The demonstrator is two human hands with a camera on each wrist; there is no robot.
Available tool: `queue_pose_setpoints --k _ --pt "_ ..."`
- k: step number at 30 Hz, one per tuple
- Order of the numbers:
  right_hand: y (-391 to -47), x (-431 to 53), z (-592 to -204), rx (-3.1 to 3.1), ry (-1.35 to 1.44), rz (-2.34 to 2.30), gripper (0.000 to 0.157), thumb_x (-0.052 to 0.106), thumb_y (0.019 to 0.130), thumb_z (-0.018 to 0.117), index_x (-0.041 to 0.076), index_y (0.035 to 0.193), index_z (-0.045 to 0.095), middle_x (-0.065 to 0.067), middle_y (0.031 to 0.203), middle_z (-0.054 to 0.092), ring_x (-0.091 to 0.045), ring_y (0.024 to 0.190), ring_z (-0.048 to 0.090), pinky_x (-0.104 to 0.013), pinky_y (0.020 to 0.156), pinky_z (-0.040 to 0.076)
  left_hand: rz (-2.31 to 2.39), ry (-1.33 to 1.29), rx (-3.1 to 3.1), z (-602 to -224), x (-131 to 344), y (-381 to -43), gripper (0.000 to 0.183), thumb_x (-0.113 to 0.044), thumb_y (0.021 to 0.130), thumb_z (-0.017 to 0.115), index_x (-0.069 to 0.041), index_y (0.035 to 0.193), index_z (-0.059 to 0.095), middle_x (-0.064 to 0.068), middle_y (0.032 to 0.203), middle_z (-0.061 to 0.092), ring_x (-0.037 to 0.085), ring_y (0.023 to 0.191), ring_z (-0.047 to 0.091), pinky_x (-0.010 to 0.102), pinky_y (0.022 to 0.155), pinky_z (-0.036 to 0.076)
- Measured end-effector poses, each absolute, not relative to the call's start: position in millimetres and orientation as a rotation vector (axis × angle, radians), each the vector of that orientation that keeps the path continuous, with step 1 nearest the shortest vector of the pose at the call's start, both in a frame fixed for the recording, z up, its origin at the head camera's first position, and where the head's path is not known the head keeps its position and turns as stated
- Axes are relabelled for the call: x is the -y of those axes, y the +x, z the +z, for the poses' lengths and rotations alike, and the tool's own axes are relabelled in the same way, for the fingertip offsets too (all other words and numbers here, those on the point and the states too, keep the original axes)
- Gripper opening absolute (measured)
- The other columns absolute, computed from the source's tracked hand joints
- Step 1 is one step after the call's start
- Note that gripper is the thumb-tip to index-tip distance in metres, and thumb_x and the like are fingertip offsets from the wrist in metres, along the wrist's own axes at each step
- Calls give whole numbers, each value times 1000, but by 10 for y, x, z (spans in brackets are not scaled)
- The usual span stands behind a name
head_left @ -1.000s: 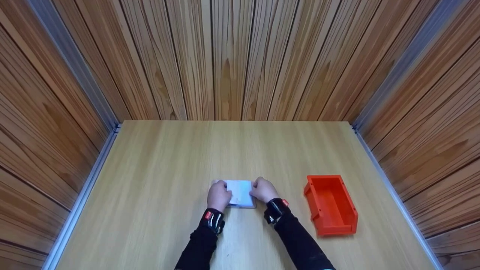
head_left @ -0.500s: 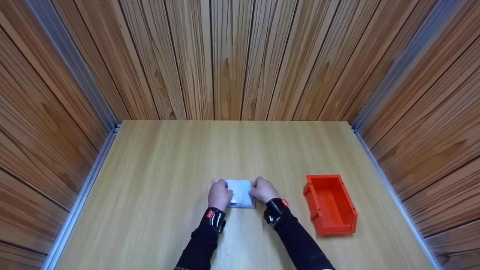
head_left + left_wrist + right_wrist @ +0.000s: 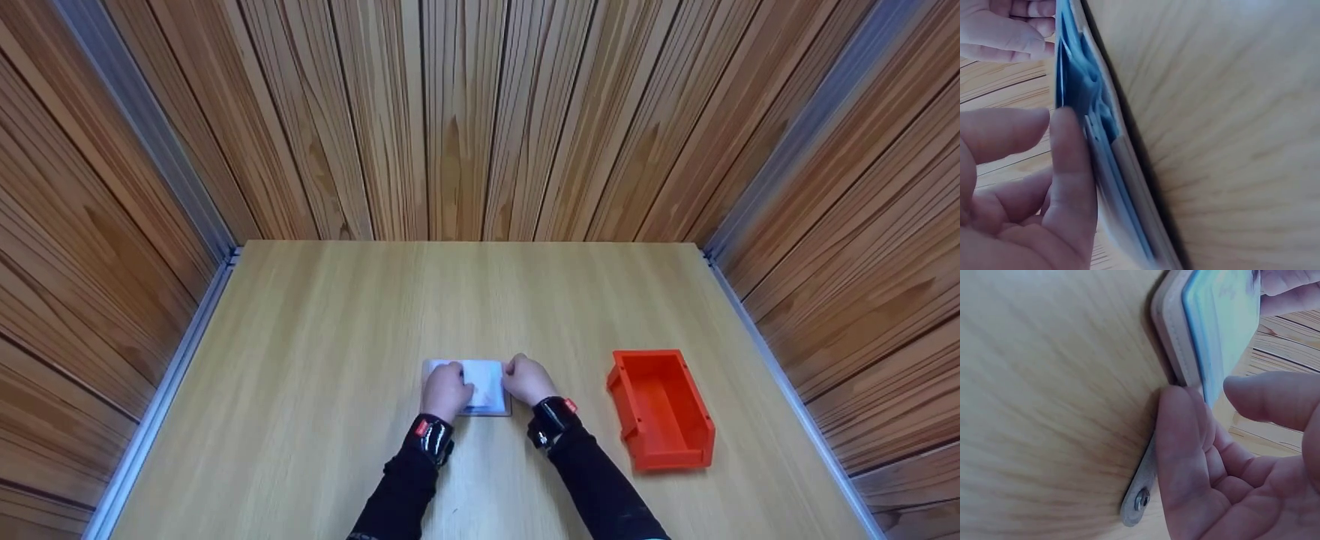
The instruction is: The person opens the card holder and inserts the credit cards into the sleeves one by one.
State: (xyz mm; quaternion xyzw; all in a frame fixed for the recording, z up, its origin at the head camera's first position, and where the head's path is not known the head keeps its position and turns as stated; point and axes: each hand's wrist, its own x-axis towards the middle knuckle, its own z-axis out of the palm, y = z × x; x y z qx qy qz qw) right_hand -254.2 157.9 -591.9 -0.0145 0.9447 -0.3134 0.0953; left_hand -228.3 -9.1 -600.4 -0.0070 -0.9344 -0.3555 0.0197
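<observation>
A small wallet [image 3: 486, 382] with a pale, bluish inside lies open on the table between my hands. My left hand [image 3: 445, 391] is over its left part, pinching a thin inner leaf between thumb and index finger. In the left wrist view, the wallet [image 3: 1137, 188] shows layered pockets and blue lining from the edge. My right hand [image 3: 529, 380] holds the right edge, index finger against the side and thumb over the inner face. In the right wrist view, a strap with a metal snap [image 3: 1141, 499] sticks out beside the index finger. Much of the inside is hidden by my fingers.
An orange-red plastic bin [image 3: 666, 411] stands on the light wooden table [image 3: 315, 337], to the right of my right hand. Wood-plank walls [image 3: 480, 120] with metal corner rails enclose the back and sides.
My left hand has shifted slightly to the right across the wallet, uncovering more of its upper left corner. The right hand and the bin have hardly moved.
</observation>
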Motion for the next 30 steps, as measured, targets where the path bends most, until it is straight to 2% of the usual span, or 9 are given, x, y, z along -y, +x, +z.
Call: queue_pose_setpoints --k 4,6,10,14,19,22,30 --pt "-2529 -1585 -5921 -2799 -44 -938 10 9 89 64 1 92 59 -9 84 60 -26 78 57 -39 73 49 -1128 -89 2899 -6008 85 -2275 14 -6 79 74 1 80 62 7 75 59 27 74 58 43 70 48" --pt "-2520 -1586 -5925 -2806 -59 -939 10 10 90 64 0 92 59 -9 84 60 -26 79 57 -40 74 49 -1143 -111 2897 -6015 78 -2271 19 -6 78 74 -3 73 57 5 71 54 24 70 54 42 67 46" --pt "-2512 -1587 -5933 -2823 -83 -934 10 10 91 63 0 91 59 -9 84 61 -27 79 58 -40 75 49 -1180 -96 2920 -6020 62 -2273 26 -6 79 74 -7 71 50 3 72 48 21 71 48 41 68 44" --pt "-2519 -1588 -5935 -2840 -92 -932 9 9 90 63 2 88 59 -9 81 60 -26 76 57 -39 72 49 -1132 -110 2904 -6011 45 -2266 24 -7 78 74 -5 70 52 6 70 52 25 71 53 43 67 45" --pt "-2514 -1590 -5939 -2869 -120 -915 10 10 90 63 2 86 59 -9 81 61 -26 75 57 -39 72 49 -1021 -129 2881 -6012 19 -2240 17 -10 78 75 1 77 62 15 75 61 34 77 61 47 69 48" --pt "-2511 -1594 -5943 -2870 -123 -923 9 10 89 64 1 87 59 -9 81 61 -26 76 58 -40 72 49 -974 -143 2880 -6018 2 -2235 19 -12 78 74 4 80 64 17 77 61 36 79 61 47 71 48" --pt "-2514 -1602 -5953 -2874 -133 -945 9 9 88 64 1 87 60 -10 83 62 -27 78 59 -40 74 50 -960 -137 2862 -6012 -17 -2226 20 -13 78 74 2 74 61 16 75 59 35 76 60 47 69 48"
